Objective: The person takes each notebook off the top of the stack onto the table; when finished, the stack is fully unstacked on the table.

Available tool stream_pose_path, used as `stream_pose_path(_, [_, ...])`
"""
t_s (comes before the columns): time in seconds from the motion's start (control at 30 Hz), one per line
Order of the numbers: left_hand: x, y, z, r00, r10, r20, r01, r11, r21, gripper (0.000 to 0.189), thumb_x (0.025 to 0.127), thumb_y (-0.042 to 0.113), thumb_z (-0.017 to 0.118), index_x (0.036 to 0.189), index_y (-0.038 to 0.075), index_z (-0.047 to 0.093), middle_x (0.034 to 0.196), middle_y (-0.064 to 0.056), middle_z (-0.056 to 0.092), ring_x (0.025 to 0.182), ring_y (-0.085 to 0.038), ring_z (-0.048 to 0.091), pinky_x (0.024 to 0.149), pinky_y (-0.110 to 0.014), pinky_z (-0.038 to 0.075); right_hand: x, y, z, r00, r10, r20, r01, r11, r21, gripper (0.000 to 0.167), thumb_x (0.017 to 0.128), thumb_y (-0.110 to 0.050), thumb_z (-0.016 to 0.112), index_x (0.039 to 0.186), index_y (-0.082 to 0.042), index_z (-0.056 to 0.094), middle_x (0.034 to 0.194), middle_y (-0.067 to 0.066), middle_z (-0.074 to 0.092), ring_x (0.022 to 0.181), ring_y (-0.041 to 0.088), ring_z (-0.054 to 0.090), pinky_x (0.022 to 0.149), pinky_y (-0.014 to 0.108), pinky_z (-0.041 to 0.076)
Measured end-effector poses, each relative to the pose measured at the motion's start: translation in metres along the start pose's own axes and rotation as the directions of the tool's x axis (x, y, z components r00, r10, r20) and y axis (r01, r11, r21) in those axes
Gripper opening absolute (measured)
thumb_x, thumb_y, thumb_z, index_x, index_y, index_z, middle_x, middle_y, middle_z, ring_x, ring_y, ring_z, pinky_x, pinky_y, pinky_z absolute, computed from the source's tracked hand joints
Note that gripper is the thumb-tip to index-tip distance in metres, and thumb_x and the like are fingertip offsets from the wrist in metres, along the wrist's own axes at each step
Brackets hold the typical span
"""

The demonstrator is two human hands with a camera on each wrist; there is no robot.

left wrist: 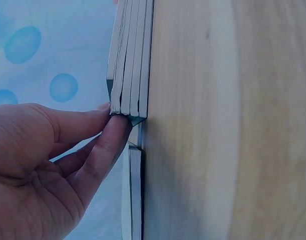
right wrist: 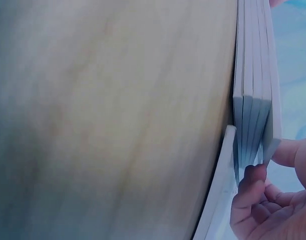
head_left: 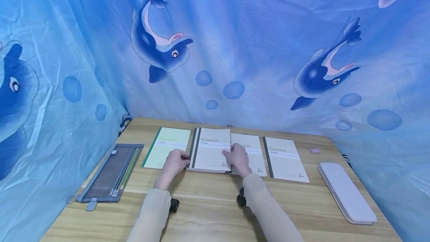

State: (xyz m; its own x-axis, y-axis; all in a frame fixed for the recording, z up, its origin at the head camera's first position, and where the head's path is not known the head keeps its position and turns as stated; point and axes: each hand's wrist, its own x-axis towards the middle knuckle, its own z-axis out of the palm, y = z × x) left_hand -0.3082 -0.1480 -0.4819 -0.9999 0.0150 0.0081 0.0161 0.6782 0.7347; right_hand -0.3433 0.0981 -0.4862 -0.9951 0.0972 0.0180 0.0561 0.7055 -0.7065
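Observation:
A stack of several notebooks (left wrist: 130, 65) with dark spines lies in the middle of the desk. Its top notebook (head_left: 215, 148), white and lettered "Gambit", sits shifted to the right of those beneath. At the stack's left side, my left hand (head_left: 175, 163) holds the spine edges with thumb and fingers. My right hand (head_left: 239, 157) pinches the right edge of the top notebook, thumb above and fingertips below, as the right wrist view shows. A green-spined notebook (head_left: 171, 145) lies left of the stack. Another white notebook (head_left: 250, 152) lies partly hidden behind my right hand.
Farther right lies a dark-spined notebook (head_left: 285, 160). A mesh pencil pouch (head_left: 104, 174) with pencils rests at the desk's left. On the right are a pink eraser (head_left: 315, 151) and a white pencil case (head_left: 347, 193). A blue dolphin curtain (head_left: 242, 47) hangs behind the desk.

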Motion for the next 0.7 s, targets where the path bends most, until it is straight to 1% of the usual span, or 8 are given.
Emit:
stream_pose_path(0.13, [0.000, 0.001, 0.000, 1.000, 0.004, -0.003, -0.004, 1.000, 0.002, 0.021, 0.087, -0.003, 0.070, 0.108, -0.007, 0.071, 0.101, -0.019, 0.072, 0.098, -0.033, 0.068, 0.089, -0.045, 0.055, -0.001, 0.002, -0.007, 1.000, 0.007, 0.006, -0.007, 1.000, 0.017, 0.043, 0.090, -0.029, 0.074, 0.114, 0.004, 0.061, 0.105, 0.015, 0.064, 0.092, 0.029, 0.060, 0.085, 0.045, 0.052])
stream_pose_path(0.3, [-0.001, 0.000, 0.001, 1.000, 0.005, -0.003, -0.005, 1.000, 0.002, 0.020, 0.087, -0.003, 0.070, 0.107, -0.007, 0.071, 0.101, -0.019, 0.072, 0.098, -0.033, 0.068, 0.089, -0.045, 0.055, -0.001, 0.007, -0.018, 1.000, -0.002, 0.019, 0.001, 0.997, 0.075, 0.042, 0.090, -0.022, 0.073, 0.115, 0.008, 0.058, 0.107, 0.021, 0.063, 0.096, 0.034, 0.061, 0.085, 0.047, 0.053])
stream_pose_path(0.5, [0.000, -0.001, 0.001, 1.000, 0.020, -0.008, -0.020, 1.000, 0.001, 0.020, 0.087, -0.003, 0.071, 0.106, -0.007, 0.072, 0.098, -0.018, 0.072, 0.095, -0.032, 0.068, 0.087, -0.045, 0.055, 0.000, 0.016, -0.031, 0.998, 0.045, 0.040, -0.049, 0.991, 0.121, 0.045, 0.091, -0.022, 0.072, 0.120, 0.009, 0.056, 0.116, 0.024, 0.061, 0.102, 0.036, 0.061, 0.086, 0.047, 0.052])
stream_pose_path(0.7, [0.000, -0.002, 0.000, 1.000, 0.020, -0.007, -0.020, 1.000, -0.004, 0.020, 0.087, -0.003, 0.071, 0.106, -0.008, 0.072, 0.098, -0.017, 0.072, 0.095, -0.032, 0.068, 0.087, -0.045, 0.056, 0.003, 0.026, -0.042, 0.996, 0.079, 0.031, -0.083, 0.984, 0.155, 0.045, 0.091, -0.023, 0.071, 0.122, 0.007, 0.057, 0.116, 0.024, 0.062, 0.098, 0.033, 0.063, 0.080, 0.042, 0.054])
